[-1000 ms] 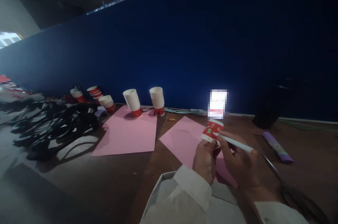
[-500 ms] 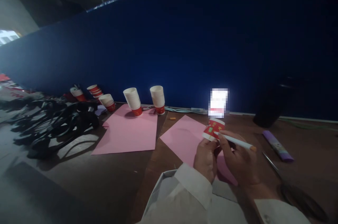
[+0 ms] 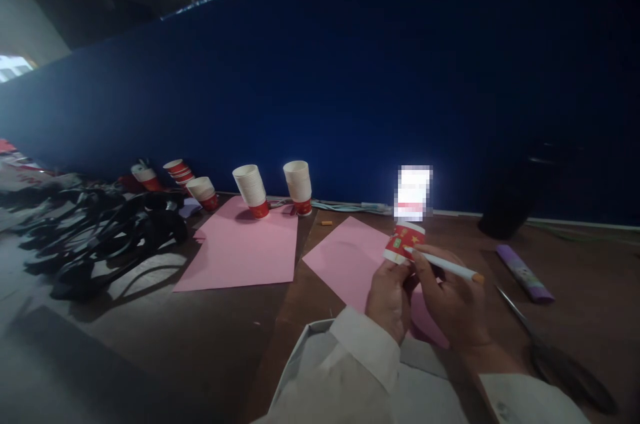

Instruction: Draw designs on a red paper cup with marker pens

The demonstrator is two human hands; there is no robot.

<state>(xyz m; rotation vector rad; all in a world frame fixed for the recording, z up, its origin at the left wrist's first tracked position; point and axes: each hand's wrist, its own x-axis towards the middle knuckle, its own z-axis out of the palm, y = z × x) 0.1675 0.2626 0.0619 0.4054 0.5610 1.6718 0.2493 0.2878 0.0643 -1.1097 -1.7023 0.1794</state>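
Observation:
My left hand (image 3: pixel 387 297) is closed round a small red and white paper cup (image 3: pixel 403 242), holding it tilted above a pink paper sheet (image 3: pixel 345 261). My right hand (image 3: pixel 447 301) pinches a white pen (image 3: pixel 445 266) with an orange end, its tip touching the side of the cup. Both hands hover over the brown table near its front edge.
A second pink sheet (image 3: pixel 243 247) lies to the left, with stacks of paper cups (image 3: pixel 250 191) behind it along a blue wall. A heap of black straps (image 3: pixel 100 237) fills the left. Scissors (image 3: pixel 550 351) and a purple tube (image 3: pixel 525 274) lie on the right.
Hands, cup and pen have shifted slightly upward in view; the grip is unchanged.

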